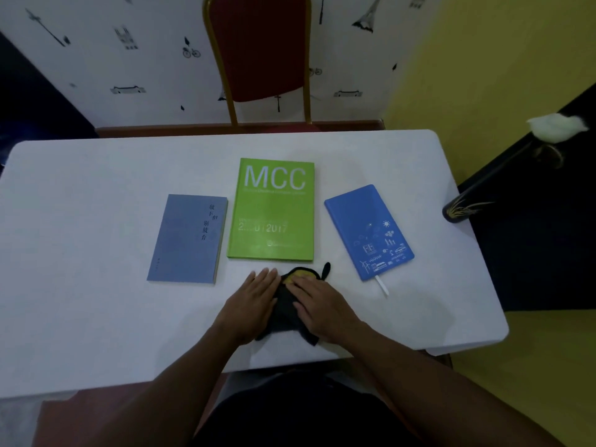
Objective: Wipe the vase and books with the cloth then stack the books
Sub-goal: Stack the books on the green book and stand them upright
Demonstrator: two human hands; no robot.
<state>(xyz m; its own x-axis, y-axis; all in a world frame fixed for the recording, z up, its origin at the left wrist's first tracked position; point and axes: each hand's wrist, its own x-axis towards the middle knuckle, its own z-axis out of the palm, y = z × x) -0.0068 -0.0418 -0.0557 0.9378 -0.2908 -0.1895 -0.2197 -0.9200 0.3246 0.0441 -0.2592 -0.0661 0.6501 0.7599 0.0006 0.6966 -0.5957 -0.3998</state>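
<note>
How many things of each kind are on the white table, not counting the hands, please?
Books: 3, namely the grey-blue book, the green book and the blue book.
Cloths: 1, the dark cloth lying under the left hand and right hand.
Vases: 1, the dark vase at the table's right edge.
Total: 5.

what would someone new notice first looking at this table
The bright green book marked MCC lies flat at the middle of the white table, with a grey-blue book to its left and a blue notebook to its right, all apart. Just in front of it, the left hand and right hand rest flat on a dark cloth. A dark vase stands at the table's right edge.
</note>
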